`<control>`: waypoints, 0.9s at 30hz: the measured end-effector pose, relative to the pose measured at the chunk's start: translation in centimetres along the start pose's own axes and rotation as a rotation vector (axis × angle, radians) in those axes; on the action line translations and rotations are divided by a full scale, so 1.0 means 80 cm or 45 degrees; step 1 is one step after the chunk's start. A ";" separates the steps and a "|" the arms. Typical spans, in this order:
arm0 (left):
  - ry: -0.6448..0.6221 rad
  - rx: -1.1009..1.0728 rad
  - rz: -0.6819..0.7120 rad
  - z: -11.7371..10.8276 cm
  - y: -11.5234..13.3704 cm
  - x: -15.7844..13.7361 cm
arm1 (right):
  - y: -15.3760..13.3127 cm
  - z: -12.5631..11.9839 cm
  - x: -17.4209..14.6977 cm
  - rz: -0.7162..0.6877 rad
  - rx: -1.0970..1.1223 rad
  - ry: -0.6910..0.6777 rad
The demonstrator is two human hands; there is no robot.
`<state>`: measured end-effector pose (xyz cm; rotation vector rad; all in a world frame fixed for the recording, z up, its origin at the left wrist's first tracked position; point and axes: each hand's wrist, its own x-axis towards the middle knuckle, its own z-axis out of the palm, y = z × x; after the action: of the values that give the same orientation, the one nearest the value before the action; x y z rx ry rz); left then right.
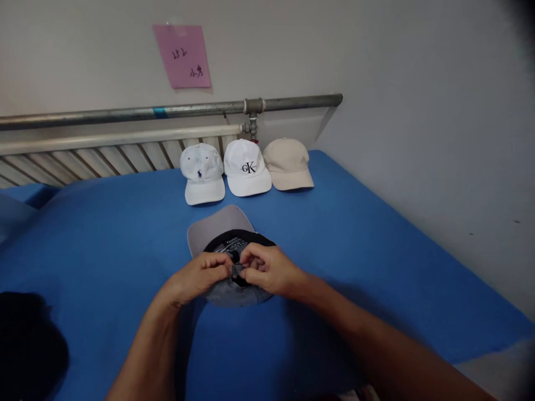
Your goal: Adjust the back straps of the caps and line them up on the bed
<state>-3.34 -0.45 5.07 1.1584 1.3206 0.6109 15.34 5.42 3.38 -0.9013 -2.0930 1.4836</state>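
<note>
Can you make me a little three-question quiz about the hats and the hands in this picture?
1. How many caps stand in the row by the wall, behind the grey cap?
2. True or false: the left hand and right hand both pinch the strap at the back of the grey cap.
3. Which cap in the row is on the right? A) the white cap with a small horse logo B) the white cap with black letters C) the beige cap

Key: 1. Three. 2. True. 3. C.
</note>
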 end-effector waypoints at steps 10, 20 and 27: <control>-0.001 -0.005 0.103 0.000 0.005 -0.003 | -0.004 0.004 0.008 0.164 0.338 -0.023; 0.077 -0.186 0.083 0.004 0.001 0.004 | 0.003 0.005 0.010 -0.109 0.205 0.084; 0.054 -0.269 0.110 -0.003 -0.005 0.004 | 0.002 -0.006 0.007 0.055 0.493 -0.206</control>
<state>-3.63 -0.20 4.60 1.0377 1.2147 0.8214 15.27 6.15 3.36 -0.7003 -1.8031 1.9522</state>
